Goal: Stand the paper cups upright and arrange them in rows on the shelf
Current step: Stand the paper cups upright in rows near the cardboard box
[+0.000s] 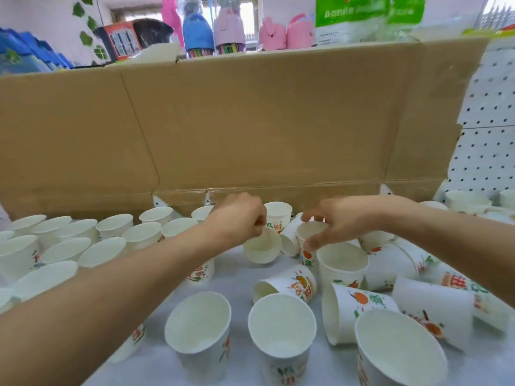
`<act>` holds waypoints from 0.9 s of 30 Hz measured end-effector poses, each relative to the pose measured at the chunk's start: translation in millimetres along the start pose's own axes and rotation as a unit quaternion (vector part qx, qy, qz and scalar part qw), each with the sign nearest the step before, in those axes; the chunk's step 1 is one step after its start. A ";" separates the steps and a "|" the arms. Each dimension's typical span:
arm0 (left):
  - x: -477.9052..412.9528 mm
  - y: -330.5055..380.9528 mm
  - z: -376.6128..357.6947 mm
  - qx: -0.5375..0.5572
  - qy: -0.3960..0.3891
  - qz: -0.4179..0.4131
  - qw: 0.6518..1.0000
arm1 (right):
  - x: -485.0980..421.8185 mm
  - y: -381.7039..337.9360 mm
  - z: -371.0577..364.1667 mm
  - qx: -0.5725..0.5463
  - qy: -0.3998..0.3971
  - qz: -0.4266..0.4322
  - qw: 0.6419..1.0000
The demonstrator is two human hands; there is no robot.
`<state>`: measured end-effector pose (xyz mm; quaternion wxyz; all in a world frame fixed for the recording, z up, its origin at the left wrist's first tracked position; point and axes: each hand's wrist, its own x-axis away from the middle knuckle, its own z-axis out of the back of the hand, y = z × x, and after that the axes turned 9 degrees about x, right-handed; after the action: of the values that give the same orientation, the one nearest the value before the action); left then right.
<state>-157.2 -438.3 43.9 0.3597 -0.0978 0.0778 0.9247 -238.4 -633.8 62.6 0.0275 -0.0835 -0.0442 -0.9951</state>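
White paper cups with orange and green print cover the white shelf. Rows of upright cups stand at the left. My left hand pinches the rim of a tilted cup near the shelf's middle. My right hand grips the rim of another cup just to its right, thumb in front, fingers behind. Several cups lie on their sides at the right, such as one below the hands and one further right. Upright cups stand near the front.
A tall brown cardboard sheet forms a wall behind the shelf. White pegboard closes the right side. Above the cardboard sit pink and blue items and green-labelled packs. More cups stand at the far right.
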 end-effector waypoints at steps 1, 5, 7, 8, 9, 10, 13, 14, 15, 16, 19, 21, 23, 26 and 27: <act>-0.6 -0.5 0.5 -0.023 0.009 0.006 1.000 | -1.8 1.2 -0.8 0.000 0.002 0.007 1.000; -6.3 -12.2 11.6 -0.006 0.000 0.063 0.998 | -5.2 5.7 -0.2 -0.004 -0.003 0.028 1.000; -7.3 -18.3 14.3 0.006 -0.028 0.083 0.996 | -5.9 7.5 2.2 0.003 -0.012 0.037 0.999; -7.7 -20.1 13.1 0.000 -0.041 0.084 0.996 | -5.7 8.2 4.2 0.008 -0.017 0.042 0.999; -8.0 -20.8 10.9 -0.009 -0.050 0.082 0.995 | -5.2 8.5 6.7 0.014 -0.026 0.046 0.999; -8.4 -21.3 7.8 -0.016 -0.056 0.082 0.995 | -4.2 8.9 9.3 0.018 -0.034 0.047 0.998; -6.8 -21.0 7.0 0.010 -0.036 0.094 0.995 | -4.6 11.8 16.5 0.015 -0.034 0.047 0.998; -3.4 -19.2 9.9 0.032 -0.008 0.090 0.995 | -7.3 13.3 18.1 -0.001 -0.019 0.046 0.999; 2.2 -15.9 12.8 0.057 0.026 0.077 0.995 | -11.4 14.7 19.6 -0.015 0.000 0.043 0.999; 10.3 -10.3 15.6 0.087 0.052 0.056 0.993 | -17.4 15.9 20.5 -0.021 0.019 0.037 0.999; 38.4 12.3 22.0 0.189 0.012 0.014 0.982 | -39.1 16.9 17.2 -0.017 0.042 0.008 0.999; 49.7 25.1 23.5 0.228 -0.075 0.025 0.970 | -51.4 15.9 10.0 -0.027 0.034 -0.008 0.999; 51.5 34.3 21.0 0.219 -0.144 0.043 0.964 | -58.7 13.8 3.8 -0.032 0.027 -0.010 0.999; 46.3 48.3 14.9 0.200 -0.205 0.064 0.956 | -63.3 8.6 1.2 -0.038 0.043 -0.010 0.998; 43.7 52.6 12.1 0.187 -0.224 0.071 0.954 | -63.6 6.9 1.8 -0.038 0.047 -0.012 0.998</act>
<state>-226.1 -445.6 49.2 0.3134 0.1864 0.1735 0.9148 -175.0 -637.5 54.2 0.0143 -0.0375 -0.0056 -0.9992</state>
